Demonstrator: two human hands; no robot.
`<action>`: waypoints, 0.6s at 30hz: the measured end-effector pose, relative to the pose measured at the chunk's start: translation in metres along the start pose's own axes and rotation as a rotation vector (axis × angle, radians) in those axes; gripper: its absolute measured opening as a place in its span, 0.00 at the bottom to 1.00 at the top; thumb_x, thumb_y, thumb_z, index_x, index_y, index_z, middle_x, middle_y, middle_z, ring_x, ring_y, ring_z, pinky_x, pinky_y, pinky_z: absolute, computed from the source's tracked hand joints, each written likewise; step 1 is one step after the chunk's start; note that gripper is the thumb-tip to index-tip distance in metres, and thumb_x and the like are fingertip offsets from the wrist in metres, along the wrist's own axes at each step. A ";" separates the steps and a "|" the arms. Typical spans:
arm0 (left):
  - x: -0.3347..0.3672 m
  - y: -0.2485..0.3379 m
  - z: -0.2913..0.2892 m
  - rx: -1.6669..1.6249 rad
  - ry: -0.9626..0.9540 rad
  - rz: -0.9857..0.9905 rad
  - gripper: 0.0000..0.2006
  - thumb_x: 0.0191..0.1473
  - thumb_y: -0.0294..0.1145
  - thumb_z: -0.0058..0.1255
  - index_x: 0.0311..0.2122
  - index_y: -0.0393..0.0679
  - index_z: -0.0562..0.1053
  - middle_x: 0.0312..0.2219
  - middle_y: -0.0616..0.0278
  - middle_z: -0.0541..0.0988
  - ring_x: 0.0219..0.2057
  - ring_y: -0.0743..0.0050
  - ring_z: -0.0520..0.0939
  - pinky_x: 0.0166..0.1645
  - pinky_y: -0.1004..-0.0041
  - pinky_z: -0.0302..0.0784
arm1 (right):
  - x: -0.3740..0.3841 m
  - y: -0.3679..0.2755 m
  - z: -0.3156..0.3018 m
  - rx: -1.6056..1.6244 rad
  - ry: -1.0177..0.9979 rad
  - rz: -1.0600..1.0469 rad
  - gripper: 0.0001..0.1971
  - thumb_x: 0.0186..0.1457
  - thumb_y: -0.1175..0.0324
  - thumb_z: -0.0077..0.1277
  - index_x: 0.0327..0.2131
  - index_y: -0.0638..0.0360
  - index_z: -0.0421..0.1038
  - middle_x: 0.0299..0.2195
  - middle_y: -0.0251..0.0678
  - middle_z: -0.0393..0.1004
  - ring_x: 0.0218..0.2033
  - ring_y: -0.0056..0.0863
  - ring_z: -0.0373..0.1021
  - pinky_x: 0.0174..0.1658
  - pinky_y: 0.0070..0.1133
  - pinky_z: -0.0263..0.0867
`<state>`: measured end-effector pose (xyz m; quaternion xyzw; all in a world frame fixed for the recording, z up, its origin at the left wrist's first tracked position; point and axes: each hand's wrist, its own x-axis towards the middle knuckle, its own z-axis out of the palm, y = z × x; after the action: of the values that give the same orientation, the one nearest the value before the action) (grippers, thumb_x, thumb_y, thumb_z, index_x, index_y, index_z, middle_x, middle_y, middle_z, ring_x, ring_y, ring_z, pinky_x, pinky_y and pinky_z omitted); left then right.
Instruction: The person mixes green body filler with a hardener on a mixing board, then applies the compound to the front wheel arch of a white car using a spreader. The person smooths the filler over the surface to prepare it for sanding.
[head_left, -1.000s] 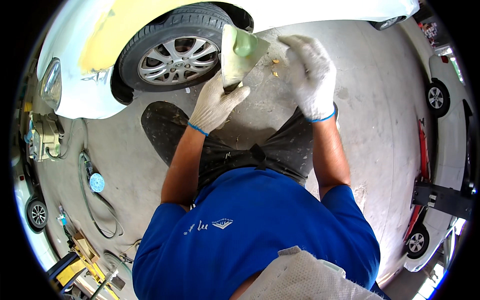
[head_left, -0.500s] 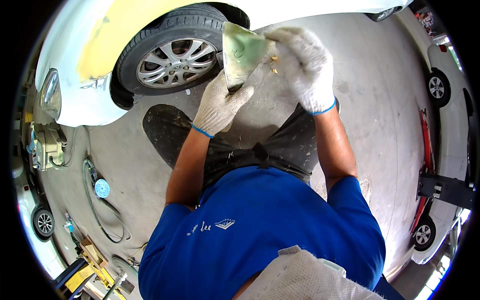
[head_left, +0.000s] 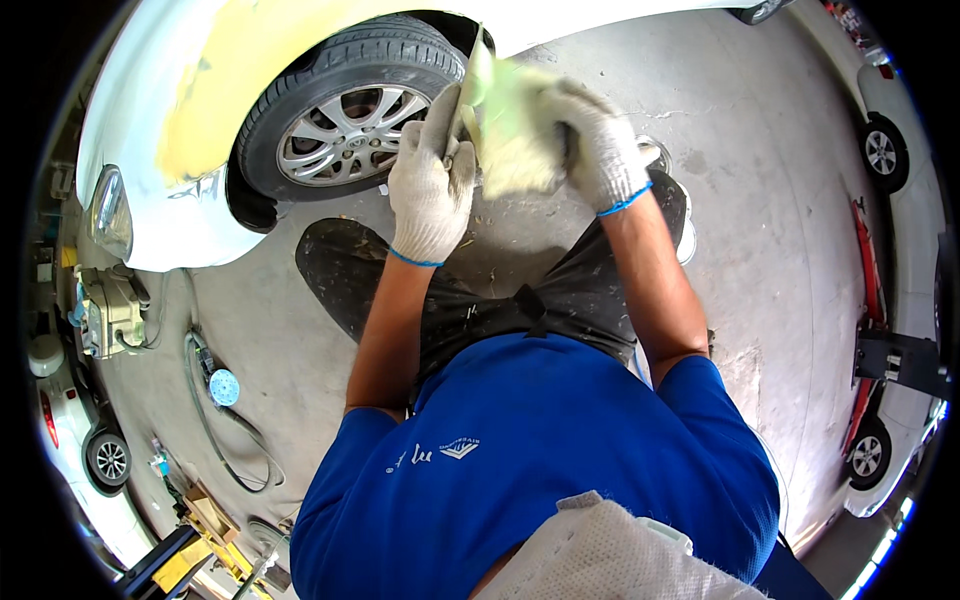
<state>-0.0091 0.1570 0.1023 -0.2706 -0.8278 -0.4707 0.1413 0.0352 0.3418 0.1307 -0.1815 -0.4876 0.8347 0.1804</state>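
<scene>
My left hand (head_left: 430, 195), in a whitish knit glove with a blue cuff edge, is closed on a thin putty spreader (head_left: 481, 72) turned nearly edge-on. Pale green filler shows on its face. My right hand (head_left: 603, 152), gloved alike, grips the side of a second putty spreader (head_left: 520, 145), wide and pale yellow-green, blurred by motion. The two blades stand close together; whether they touch I cannot tell. Right behind them is a car's front wheel (head_left: 350, 135) with a silver rim. How the right fingertips sit on the blade is partly hidden.
The white car's front fender (head_left: 215, 110) has a large yellow filler patch above the wheel. A sander with a round blue pad (head_left: 224, 387) and its hose lie on the concrete at left. A boxy machine (head_left: 110, 312) stands behind it. Other white cars are parked at both sides.
The left spreader has turned from face-on to nearly edge-on. My right hand has moved down and slightly left, and its blade now shows broadly beside the left one.
</scene>
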 end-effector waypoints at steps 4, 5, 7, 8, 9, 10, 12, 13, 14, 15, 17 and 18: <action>-0.004 -0.010 0.015 0.267 0.053 0.114 0.35 0.49 0.23 0.56 0.64 0.57 0.65 0.30 0.59 0.71 0.30 0.62 0.76 0.36 0.65 0.76 | 0.001 0.006 0.004 0.214 -0.252 0.148 0.17 0.56 0.77 0.50 0.49 0.73 0.71 0.40 0.44 0.77 0.40 0.29 0.76 0.46 0.21 0.73; -0.007 -0.011 0.020 0.276 0.046 0.084 0.35 0.49 0.24 0.56 0.64 0.58 0.64 0.30 0.58 0.71 0.30 0.60 0.76 0.37 0.64 0.76 | 0.002 0.004 0.002 0.224 -0.262 0.137 0.16 0.56 0.77 0.50 0.48 0.72 0.71 0.40 0.44 0.78 0.40 0.29 0.76 0.46 0.21 0.73; -0.013 -0.017 0.030 0.290 0.039 0.027 0.36 0.49 0.24 0.56 0.65 0.58 0.63 0.30 0.57 0.71 0.30 0.57 0.77 0.37 0.62 0.76 | 0.002 0.001 0.001 0.218 -0.247 0.095 0.15 0.56 0.77 0.50 0.47 0.72 0.71 0.40 0.43 0.78 0.39 0.28 0.76 0.45 0.21 0.74; -0.016 -0.013 0.028 0.299 0.020 0.035 0.36 0.50 0.24 0.55 0.65 0.58 0.60 0.32 0.53 0.72 0.30 0.51 0.78 0.38 0.59 0.77 | 0.003 -0.001 0.000 0.213 -0.241 0.073 0.15 0.56 0.77 0.50 0.47 0.71 0.71 0.39 0.42 0.78 0.39 0.28 0.76 0.44 0.21 0.74; -0.018 -0.018 0.030 0.249 -0.036 0.030 0.35 0.52 0.25 0.54 0.66 0.58 0.59 0.32 0.52 0.72 0.30 0.50 0.78 0.38 0.58 0.77 | 0.004 -0.003 -0.002 0.250 -0.241 0.052 0.15 0.56 0.77 0.50 0.47 0.71 0.71 0.39 0.42 0.78 0.38 0.28 0.76 0.44 0.21 0.74; -0.022 -0.025 0.032 0.199 -0.088 0.021 0.35 0.53 0.25 0.53 0.66 0.57 0.59 0.33 0.50 0.72 0.29 0.49 0.78 0.37 0.56 0.76 | 0.006 -0.007 -0.001 0.285 -0.246 0.033 0.15 0.57 0.77 0.50 0.47 0.71 0.71 0.38 0.41 0.78 0.38 0.27 0.76 0.43 0.21 0.74; -0.031 -0.036 0.032 -0.093 -0.163 -0.100 0.28 0.56 0.27 0.53 0.62 0.49 0.61 0.33 0.53 0.74 0.28 0.59 0.79 0.33 0.63 0.76 | 0.001 -0.019 -0.002 0.220 -0.077 -0.097 0.13 0.58 0.77 0.49 0.46 0.72 0.72 0.38 0.38 0.78 0.37 0.25 0.76 0.41 0.20 0.74; -0.033 -0.039 0.033 -0.236 -0.191 -0.162 0.25 0.57 0.28 0.54 0.59 0.45 0.62 0.32 0.54 0.75 0.28 0.64 0.79 0.32 0.66 0.76 | 0.010 -0.017 -0.012 0.154 -0.099 -0.248 0.15 0.58 0.76 0.52 0.48 0.71 0.71 0.40 0.42 0.77 0.42 0.25 0.73 0.47 0.20 0.70; -0.029 -0.024 0.022 -0.448 -0.224 -0.316 0.23 0.57 0.29 0.55 0.57 0.42 0.64 0.31 0.57 0.76 0.27 0.69 0.79 0.30 0.69 0.75 | 0.014 -0.021 -0.019 0.006 -0.035 -0.363 0.13 0.59 0.76 0.52 0.47 0.71 0.72 0.40 0.40 0.77 0.41 0.25 0.73 0.47 0.21 0.71; -0.023 -0.012 0.012 -0.661 -0.255 -0.469 0.21 0.57 0.30 0.57 0.54 0.38 0.65 0.30 0.59 0.76 0.26 0.74 0.79 0.29 0.73 0.75 | 0.017 -0.024 -0.023 -0.141 0.028 -0.476 0.12 0.60 0.77 0.51 0.47 0.70 0.73 0.39 0.39 0.76 0.40 0.25 0.73 0.47 0.22 0.71; -0.015 -0.006 -0.005 -0.679 -0.325 -0.499 0.13 0.54 0.32 0.62 0.39 0.36 0.72 0.23 0.67 0.75 0.18 0.83 0.72 0.24 0.78 0.70 | 0.013 -0.027 -0.019 -0.075 0.011 -0.449 0.11 0.60 0.77 0.51 0.46 0.69 0.73 0.38 0.37 0.77 0.40 0.24 0.73 0.46 0.22 0.71; -0.010 0.003 -0.010 -0.622 -0.413 -0.494 0.13 0.54 0.33 0.61 0.38 0.37 0.72 0.22 0.67 0.75 0.18 0.84 0.72 0.24 0.78 0.69 | 0.014 -0.026 -0.018 -0.060 -0.053 -0.471 0.11 0.61 0.76 0.51 0.46 0.67 0.74 0.39 0.37 0.77 0.39 0.24 0.73 0.46 0.22 0.71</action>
<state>0.0004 0.1467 0.1046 -0.1828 -0.6975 -0.6531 -0.2315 0.0349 0.3733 0.1436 -0.0460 -0.5455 0.7593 0.3519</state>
